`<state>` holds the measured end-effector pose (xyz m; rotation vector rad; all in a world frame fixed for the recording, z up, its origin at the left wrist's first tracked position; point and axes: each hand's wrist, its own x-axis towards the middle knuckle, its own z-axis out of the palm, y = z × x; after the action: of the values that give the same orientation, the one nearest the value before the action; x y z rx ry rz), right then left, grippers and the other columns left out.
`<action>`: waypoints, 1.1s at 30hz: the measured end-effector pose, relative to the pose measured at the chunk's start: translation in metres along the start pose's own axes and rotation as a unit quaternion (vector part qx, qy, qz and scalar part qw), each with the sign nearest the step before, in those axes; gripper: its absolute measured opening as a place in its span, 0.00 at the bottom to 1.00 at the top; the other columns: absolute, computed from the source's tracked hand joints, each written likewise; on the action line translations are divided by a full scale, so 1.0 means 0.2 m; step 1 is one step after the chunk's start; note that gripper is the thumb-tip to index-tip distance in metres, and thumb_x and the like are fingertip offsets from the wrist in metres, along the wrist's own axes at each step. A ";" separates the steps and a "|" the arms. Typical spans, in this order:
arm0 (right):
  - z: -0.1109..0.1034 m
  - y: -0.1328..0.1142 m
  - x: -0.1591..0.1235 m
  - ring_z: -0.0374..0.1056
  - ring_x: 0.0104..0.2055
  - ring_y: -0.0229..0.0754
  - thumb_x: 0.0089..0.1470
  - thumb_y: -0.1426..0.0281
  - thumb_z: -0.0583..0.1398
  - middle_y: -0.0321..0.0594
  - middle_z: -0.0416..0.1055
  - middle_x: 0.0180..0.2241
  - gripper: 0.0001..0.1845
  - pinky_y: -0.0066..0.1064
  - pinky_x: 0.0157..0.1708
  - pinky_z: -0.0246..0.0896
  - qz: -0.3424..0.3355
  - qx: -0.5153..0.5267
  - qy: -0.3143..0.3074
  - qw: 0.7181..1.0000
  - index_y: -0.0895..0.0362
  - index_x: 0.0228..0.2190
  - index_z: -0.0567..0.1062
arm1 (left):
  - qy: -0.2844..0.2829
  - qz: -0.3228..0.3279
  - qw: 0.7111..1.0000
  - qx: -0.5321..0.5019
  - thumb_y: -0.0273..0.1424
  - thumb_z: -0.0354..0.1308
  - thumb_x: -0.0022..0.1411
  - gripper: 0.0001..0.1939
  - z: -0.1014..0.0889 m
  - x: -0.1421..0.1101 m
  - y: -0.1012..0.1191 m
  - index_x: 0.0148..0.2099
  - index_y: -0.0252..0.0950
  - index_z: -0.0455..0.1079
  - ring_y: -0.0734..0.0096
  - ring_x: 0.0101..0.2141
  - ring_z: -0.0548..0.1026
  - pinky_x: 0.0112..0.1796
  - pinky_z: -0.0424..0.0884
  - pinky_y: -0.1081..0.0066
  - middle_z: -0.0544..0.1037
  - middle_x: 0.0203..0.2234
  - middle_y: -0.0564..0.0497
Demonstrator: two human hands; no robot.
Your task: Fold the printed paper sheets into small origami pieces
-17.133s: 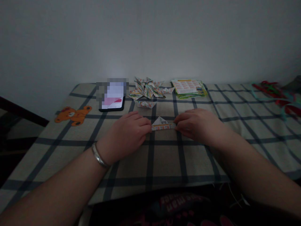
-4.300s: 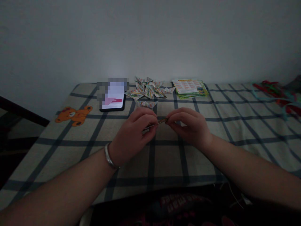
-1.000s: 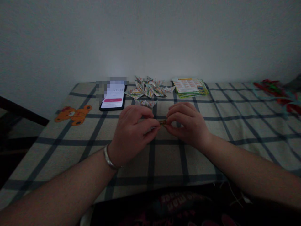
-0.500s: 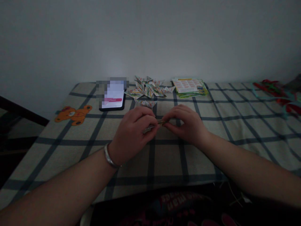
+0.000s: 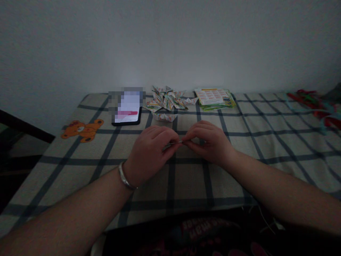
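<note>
Between my hands is a small piece of folded paper [image 5: 173,143], seen almost edge-on as a thin pale strip. My left hand [image 5: 154,144], with a silver bracelet at its wrist, is closed on the paper's left part. The thumb and fingers of my right hand [image 5: 210,140] pinch its right end. Most of the paper is hidden behind the fingers. Just beyond my hands lies one folded paper boat [image 5: 164,117]. Behind it is a heap of similar folded printed papers [image 5: 169,99].
A phone [image 5: 128,106] with a lit screen lies at the back left, near an orange bear cut-out [image 5: 83,130]. Right of the heap is a stack of printed leaflets [image 5: 215,98]. Red and light-blue ribbon-like pieces [image 5: 317,106] lie far right on the checked tablecloth [image 5: 186,181].
Both hands have shifted slightly, and their fingertips are closer together. The left fingers are lower and more closed over the paper, showing less of it. More of the front paper boat shows.
</note>
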<state>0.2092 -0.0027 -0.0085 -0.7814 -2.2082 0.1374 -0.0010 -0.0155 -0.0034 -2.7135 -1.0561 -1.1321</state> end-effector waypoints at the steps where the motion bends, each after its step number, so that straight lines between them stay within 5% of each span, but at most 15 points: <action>1: 0.00 0.00 0.00 0.70 0.35 0.40 0.54 0.70 0.63 0.36 0.76 0.30 0.01 0.32 0.37 0.63 0.004 0.002 0.001 1.000 0.55 0.31 0.76 | -0.005 -0.006 1.000 0.004 0.30 0.57 0.64 0.03 0.00 0.00 0.00 0.36 0.36 0.69 0.67 0.34 0.74 0.38 0.68 0.67 0.77 0.30 0.52; 18: -0.02 0.03 0.00 0.70 0.29 0.38 0.53 0.68 0.62 0.37 0.75 0.26 0.05 0.30 0.29 0.63 0.222 0.127 0.012 0.967 0.57 0.27 0.73 | -0.020 -0.126 0.992 -0.009 0.29 0.63 0.59 0.09 0.01 0.01 -0.06 0.42 0.39 0.69 0.69 0.32 0.74 0.34 0.67 0.69 0.77 0.31 0.55; 33: 0.00 0.10 -0.01 0.69 0.29 0.36 0.54 0.68 0.60 0.34 0.73 0.27 0.05 0.28 0.28 0.61 0.240 0.236 0.073 0.939 0.54 0.29 0.68 | -0.052 -0.201 0.976 -0.063 0.26 0.57 0.61 0.08 0.00 0.01 -0.08 0.44 0.38 0.68 0.70 0.34 0.75 0.36 0.70 0.71 0.77 0.33 0.54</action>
<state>0.2194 0.0131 -0.0166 -0.9953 -1.7031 0.7921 -0.0082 -0.0021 -0.0053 -2.7556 -1.6617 -1.1434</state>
